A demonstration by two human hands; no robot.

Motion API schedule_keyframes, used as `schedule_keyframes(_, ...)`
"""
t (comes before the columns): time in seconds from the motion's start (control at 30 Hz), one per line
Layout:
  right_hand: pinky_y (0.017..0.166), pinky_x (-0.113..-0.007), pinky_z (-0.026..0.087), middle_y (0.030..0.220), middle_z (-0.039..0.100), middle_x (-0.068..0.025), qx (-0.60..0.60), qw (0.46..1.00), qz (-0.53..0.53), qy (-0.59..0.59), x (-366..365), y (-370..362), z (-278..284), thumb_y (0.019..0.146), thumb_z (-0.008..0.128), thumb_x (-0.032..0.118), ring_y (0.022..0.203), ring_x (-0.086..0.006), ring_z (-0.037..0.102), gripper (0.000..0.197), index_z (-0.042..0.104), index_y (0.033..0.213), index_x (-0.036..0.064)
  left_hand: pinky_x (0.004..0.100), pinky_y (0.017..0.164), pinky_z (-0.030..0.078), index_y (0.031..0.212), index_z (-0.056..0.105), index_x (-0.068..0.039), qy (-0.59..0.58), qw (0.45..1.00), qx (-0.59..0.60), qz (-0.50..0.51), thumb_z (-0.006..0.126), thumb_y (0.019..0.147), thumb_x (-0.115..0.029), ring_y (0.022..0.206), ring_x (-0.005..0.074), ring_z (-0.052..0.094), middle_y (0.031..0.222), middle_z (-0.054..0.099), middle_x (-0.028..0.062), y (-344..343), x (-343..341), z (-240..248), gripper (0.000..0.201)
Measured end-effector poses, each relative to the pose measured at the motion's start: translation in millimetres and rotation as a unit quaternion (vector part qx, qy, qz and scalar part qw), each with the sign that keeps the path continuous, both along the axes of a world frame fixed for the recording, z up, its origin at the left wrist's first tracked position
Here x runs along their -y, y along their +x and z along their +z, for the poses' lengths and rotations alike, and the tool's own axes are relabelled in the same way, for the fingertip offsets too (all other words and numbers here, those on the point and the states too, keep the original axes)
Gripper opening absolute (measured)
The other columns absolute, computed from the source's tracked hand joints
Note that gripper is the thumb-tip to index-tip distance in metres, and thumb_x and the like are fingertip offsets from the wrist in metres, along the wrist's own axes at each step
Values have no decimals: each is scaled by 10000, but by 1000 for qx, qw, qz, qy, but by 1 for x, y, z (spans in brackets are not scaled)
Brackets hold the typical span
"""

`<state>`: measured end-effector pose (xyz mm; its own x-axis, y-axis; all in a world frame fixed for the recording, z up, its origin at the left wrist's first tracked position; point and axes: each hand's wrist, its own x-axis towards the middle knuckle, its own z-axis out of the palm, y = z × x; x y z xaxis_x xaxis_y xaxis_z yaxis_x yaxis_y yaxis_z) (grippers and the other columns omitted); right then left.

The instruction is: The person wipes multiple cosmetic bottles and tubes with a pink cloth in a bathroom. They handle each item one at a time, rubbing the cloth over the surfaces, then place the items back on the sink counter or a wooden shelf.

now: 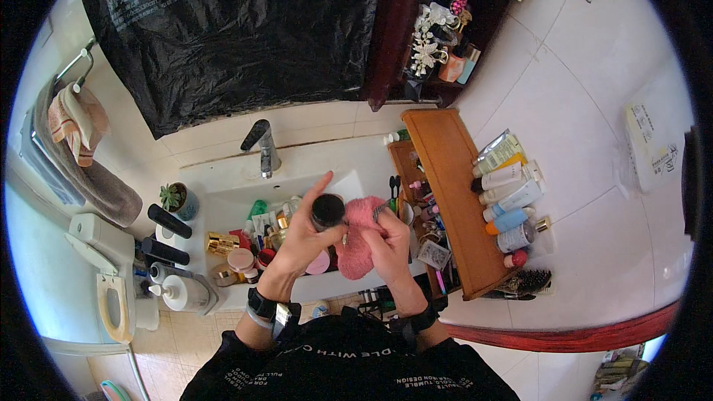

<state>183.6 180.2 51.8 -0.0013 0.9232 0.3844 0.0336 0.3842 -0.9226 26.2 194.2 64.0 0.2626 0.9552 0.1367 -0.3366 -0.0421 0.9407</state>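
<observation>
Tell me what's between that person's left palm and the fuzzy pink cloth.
The head view shows a black cylindrical container there, held in the left hand; the fuzzy pink cloth, in the right hand, is just beside it.

Open strip of white counter (323,150) along the far side, from faucet (267,156) right toward the wooden organizer (453,208), with bare basin (223,199) at far left too: a hand could pass at either spot, the faucet standing between them. Near part of the basin is blocked by crowded jars and tubes (241,259); the potted plant (187,206), two black cylinders (169,220) and white pump bottle (185,294) hem the left edge. At right, the organizer's tall side bars the way, and the pink cloth (356,256) hangs over the basin's right part.
</observation>
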Motion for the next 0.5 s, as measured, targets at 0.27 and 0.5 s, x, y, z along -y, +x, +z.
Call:
schedule_keyframes(0.27, 765, -310, 476, 967, 637, -134, -29, 999, -14, 32, 1, -14, 8, 785, 589, 12, 886, -234, 620, 192, 673, 957, 6, 248, 911, 419, 1405, 366, -20, 4, 1000, -2, -5, 640, 743, 94, 970, 115, 534, 1079, 532, 30, -8, -3, -4, 725)
schedule_keyframes(0.5, 703, -315, 476, 872, 636, -129, 143, 979, 3, 147, -7, -9, 10, 752, 598, 2, 804, -275, 610, 189, 672, 925, 16, 240, 656, 514, 1414, 344, -15, 40, 997, -67, 3, 623, 717, 128, 865, 115, 571, 1074, 547, 51, -9, -5, -8, 764)
